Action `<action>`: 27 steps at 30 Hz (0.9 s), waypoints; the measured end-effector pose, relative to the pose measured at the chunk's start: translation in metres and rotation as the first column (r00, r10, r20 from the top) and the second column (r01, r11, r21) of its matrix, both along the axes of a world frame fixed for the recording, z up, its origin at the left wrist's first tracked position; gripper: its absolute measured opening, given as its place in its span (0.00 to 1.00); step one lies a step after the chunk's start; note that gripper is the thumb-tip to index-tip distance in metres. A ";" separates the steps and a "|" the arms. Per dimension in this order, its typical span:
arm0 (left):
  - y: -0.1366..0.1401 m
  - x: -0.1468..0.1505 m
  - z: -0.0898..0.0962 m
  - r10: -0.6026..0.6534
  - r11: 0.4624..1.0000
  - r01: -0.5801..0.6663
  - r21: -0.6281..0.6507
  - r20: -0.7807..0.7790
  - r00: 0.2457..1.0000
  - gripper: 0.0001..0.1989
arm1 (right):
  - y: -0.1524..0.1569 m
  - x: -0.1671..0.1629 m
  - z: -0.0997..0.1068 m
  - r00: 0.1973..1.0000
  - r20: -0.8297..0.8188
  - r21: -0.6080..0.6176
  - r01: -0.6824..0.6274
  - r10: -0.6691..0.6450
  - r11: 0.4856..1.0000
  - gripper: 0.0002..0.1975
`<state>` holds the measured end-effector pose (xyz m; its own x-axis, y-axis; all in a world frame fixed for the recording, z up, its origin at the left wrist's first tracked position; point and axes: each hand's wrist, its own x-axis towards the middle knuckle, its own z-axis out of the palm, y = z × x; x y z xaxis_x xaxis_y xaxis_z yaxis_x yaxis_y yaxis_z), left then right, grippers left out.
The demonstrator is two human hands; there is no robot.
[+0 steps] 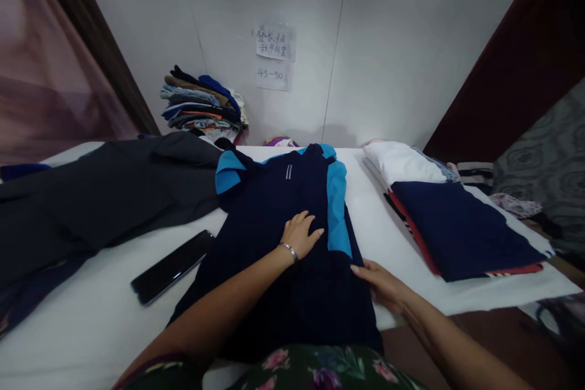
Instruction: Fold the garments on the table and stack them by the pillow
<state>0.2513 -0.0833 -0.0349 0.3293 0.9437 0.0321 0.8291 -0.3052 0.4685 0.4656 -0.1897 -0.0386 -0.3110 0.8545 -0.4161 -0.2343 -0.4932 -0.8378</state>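
Observation:
A navy garment with bright blue panels lies flat on the white table in front of me. My left hand, with a silver bracelet at the wrist, presses flat on the middle of the navy fabric, fingers pointing right. My right hand rests palm down at the garment's right edge, fingertips touching the fabric just below the blue side panel. Neither hand grips anything.
A black phone lies left of the garment. Dark grey clothing spreads over the left. Folded clothes are stacked at right. Another folded pile stands at the back wall under paper notes.

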 end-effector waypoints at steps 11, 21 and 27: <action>-0.159 -0.020 0.026 -0.274 0.962 0.269 0.051 0.180 0.945 0.47 | -0.038 -0.032 0.007 0.991 -0.128 -0.036 0.035 -0.039 0.999 0.14; -0.164 -0.023 0.017 -0.210 0.974 0.193 0.118 0.150 0.966 0.40 | -0.044 -0.064 0.026 0.951 -0.297 0.046 0.102 -0.084 0.994 0.12; -0.154 -0.049 0.028 -0.127 0.981 0.185 -0.060 0.523 0.843 0.29 | -0.027 -0.054 0.010 0.951 -0.306 0.034 -0.030 0.039 0.999 0.15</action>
